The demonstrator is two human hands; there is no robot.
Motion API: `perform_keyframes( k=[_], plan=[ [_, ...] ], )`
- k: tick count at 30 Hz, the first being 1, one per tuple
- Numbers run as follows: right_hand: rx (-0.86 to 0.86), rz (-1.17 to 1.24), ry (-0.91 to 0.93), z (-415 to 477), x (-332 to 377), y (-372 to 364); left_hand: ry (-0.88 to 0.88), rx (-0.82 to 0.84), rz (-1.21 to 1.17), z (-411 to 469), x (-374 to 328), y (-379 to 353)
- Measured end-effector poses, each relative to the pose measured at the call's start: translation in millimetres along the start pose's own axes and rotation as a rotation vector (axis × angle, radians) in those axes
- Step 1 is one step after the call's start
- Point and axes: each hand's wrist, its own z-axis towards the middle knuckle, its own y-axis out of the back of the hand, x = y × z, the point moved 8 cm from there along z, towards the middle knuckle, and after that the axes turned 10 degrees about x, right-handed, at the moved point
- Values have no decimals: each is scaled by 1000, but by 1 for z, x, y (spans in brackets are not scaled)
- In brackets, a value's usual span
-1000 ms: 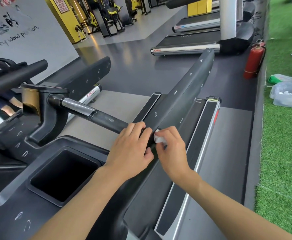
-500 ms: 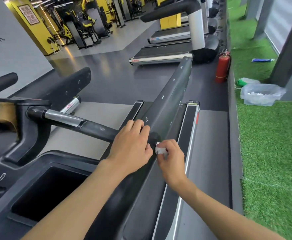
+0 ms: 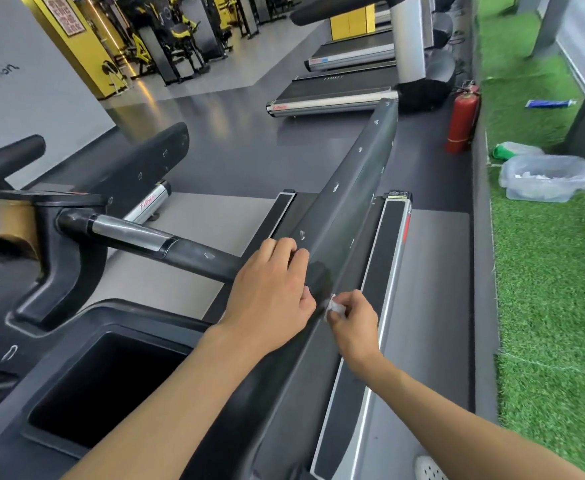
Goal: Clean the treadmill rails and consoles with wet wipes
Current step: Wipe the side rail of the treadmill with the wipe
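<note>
Right hand [image 3: 355, 322] drawn back along rail [image 3: 353, 188], fingers [image 3: 351, 300] pinching wipe [image 3: 336, 308], left hand [image 3: 270, 289] gripping rail, grey gym floor [image 3: 214, 133]

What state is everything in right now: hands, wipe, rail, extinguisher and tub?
left hand, fingers curled over the rail top.
right hand, pinching the wet wipe.
wet wipe, crumpled, pressed against the rail's side.
rail, smudged, darker patch beside the wipe.
fire extinguisher, standing upright.
plastic tub, open, bag-lined.
</note>
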Motion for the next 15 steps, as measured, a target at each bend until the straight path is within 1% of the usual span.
perform_keyframes(
  k=[6,8,10,13,15],
  plan=[
    [9,24,-61,4,-2,0,3,-19,11,-2,0,2],
    [-39,25,-47,9,4,7,3,-21,8,-2,-1,2],
    [-75,2,12,8,13,12,-1,-26,1,-2,-1,2],
    [-55,-71,178,-2,30,11,4,-27,-6,-2,0,1],
    [-64,-78,226,-3,38,14,6,-26,-8,-2,0,1]
  ],
)
